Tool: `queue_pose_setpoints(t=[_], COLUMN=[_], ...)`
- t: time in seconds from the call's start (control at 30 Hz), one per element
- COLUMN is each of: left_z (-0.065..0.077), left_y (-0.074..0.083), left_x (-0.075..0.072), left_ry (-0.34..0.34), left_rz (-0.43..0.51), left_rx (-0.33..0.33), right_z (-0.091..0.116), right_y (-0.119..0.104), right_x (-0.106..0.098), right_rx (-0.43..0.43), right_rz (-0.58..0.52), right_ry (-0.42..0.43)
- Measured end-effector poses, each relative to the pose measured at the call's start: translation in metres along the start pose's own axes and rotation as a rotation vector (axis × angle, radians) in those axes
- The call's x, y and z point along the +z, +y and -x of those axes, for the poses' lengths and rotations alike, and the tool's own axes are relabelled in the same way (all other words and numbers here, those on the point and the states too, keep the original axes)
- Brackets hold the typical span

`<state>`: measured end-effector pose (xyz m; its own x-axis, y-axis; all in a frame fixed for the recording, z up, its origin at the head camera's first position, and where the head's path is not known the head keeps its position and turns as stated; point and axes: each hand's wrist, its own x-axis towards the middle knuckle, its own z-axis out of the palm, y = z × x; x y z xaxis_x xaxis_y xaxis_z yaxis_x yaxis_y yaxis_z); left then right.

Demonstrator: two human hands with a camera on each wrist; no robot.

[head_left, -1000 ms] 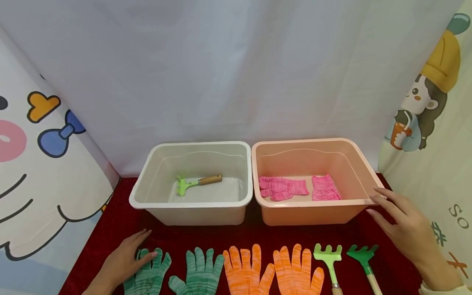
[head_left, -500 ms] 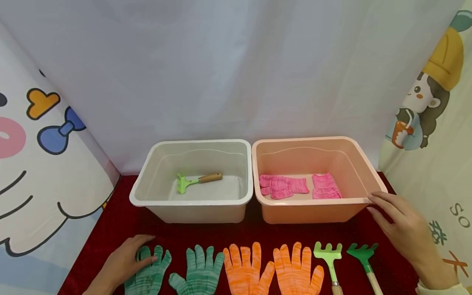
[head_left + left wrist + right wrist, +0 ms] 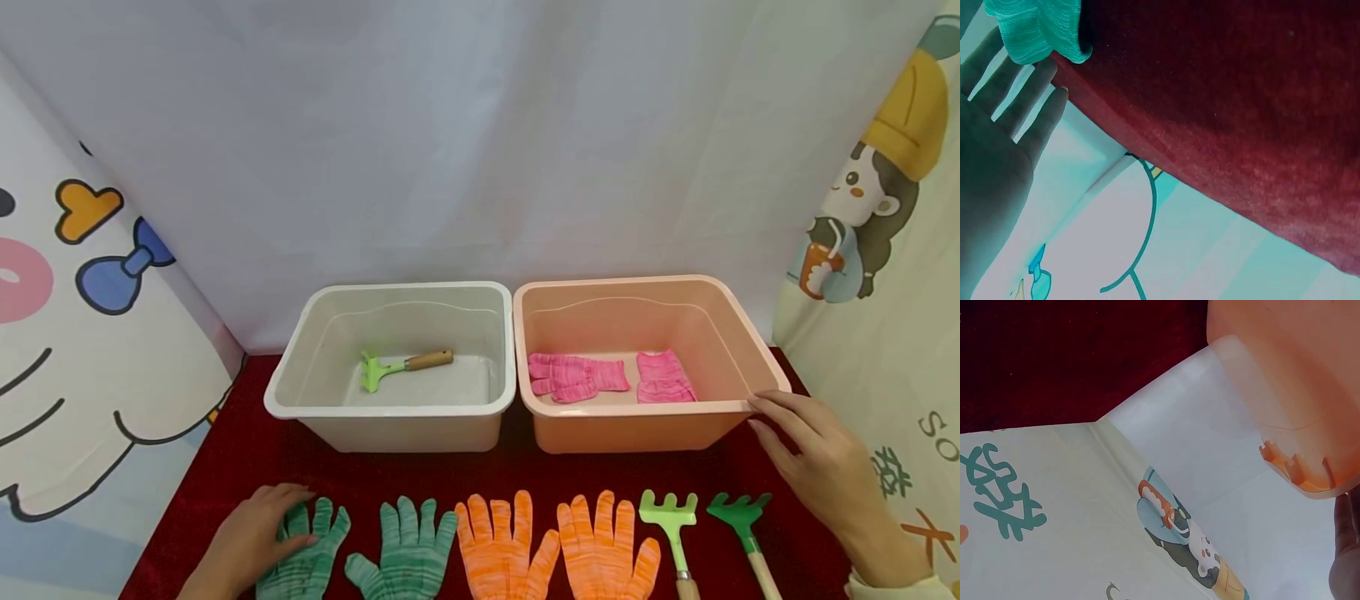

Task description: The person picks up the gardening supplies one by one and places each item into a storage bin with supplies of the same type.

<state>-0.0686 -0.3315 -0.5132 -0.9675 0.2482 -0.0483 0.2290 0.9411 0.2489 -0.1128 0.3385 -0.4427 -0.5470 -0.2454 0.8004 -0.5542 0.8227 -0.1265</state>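
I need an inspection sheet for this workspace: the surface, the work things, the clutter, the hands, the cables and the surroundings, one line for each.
Surface: dark red cloth, its near edge out of the head view.
Work things: left green glove lies in front; peach bin holds a pink glove and another pink knit piece.
Also laid out: right green glove, two orange gloves, two rakes; white bin holds a green rake.
Clutter: nothing seen beyond these.
Left hand: over the left green glove; grip unclear.
Right hand: fingers at the peach bin's rim.
Cables: nothing seen.
Surroundings: pale curtain behind, cartoon-printed panels at both sides.
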Motion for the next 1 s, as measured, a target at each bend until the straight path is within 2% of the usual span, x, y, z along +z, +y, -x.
queue_pose_setpoints(t=[0.2,0.43,0.67,1.0], left_z=[0.003,0.009,0.011,0.017], left_y=[-0.001,0.004,0.004,0.001], left_x=[0.0,-0.004,-0.011,-0.007], left_ry=[0.008,-0.032,-0.093,-0.047], left_rz=[-0.099,-0.166,-0.188,-0.198], left_rx=[0.001,-0.039,-0.105,-0.067], right_z=[0.0,0.0,-0.001,-0.001], right_y=[0.001,0.001,0.0,0.0], right_x=[0.0,0.001,0.0,0.001], right_rx=[0.003,-0.001,0.005,-0.001], right_rz=[0.0,-0.009,-0.009,-0.019], right_ry=[-0.002,0.0,0.003,0.004])
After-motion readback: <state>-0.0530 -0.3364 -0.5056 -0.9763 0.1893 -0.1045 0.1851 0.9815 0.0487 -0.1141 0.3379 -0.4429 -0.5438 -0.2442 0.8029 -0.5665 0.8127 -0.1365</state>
